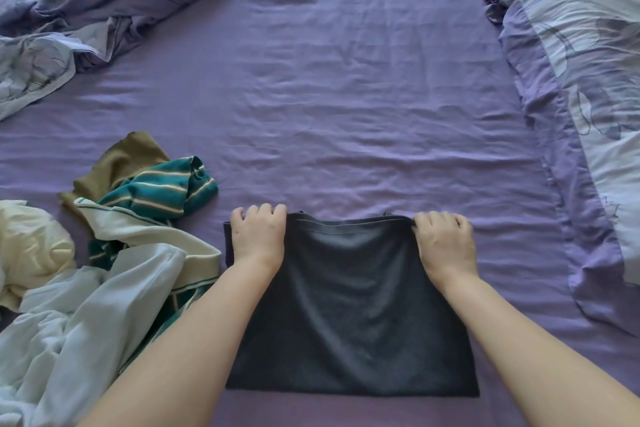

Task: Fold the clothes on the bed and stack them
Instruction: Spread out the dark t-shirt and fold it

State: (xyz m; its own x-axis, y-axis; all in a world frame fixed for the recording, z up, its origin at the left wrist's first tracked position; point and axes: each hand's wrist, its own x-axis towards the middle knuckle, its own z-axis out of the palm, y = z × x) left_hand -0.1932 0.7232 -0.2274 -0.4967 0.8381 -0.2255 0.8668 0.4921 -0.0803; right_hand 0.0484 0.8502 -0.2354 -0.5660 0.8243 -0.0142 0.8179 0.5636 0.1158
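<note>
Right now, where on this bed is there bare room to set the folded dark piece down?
The widest bare stretch of purple sheet lies beyond the dark garment, between the rumpled duvet and the floral pillows. A narrower strip runs right of the right hand. Left of the left hand is crowded with unfolded clothes.

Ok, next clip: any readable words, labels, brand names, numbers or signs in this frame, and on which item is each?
None: no text can be read anywhere in this frame.
dark garment, gripped at its far edge by the left hand and right hand: plain, no print or tag showing.
striped green garment: stripes only, no lettering.
floral pillow: pattern only, no words.
</note>
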